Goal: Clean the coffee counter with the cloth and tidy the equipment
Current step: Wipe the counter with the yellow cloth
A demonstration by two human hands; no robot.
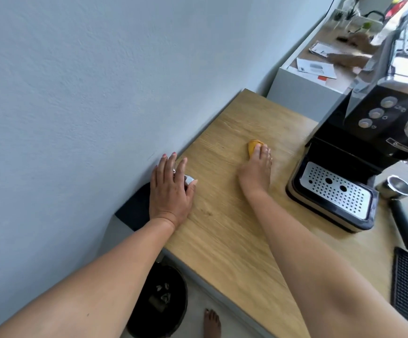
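Cloth (pixel 253 147) (small and yellow) lies on the wooden counter (pixel 225 215), pressed flat under the fingers of the right hand (pixel 256 170), which lie close together. The left hand (pixel 170 191) sits at the counter's edge, fingers spread, over something small and white (pixel 189 179). The coffee machine (pixel 359 152) stands just beside.

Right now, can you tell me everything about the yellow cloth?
The cloth is orange-yellow and soft-looking, bunched into a small wad. It lies on the wooden counter, left of the coffee machine. The right hand presses flat on top of it, fingers spread over it, so only its far end peeks out past the fingertips. Most of it is hidden, so its full size and shape cannot be told. Nothing else touches it.
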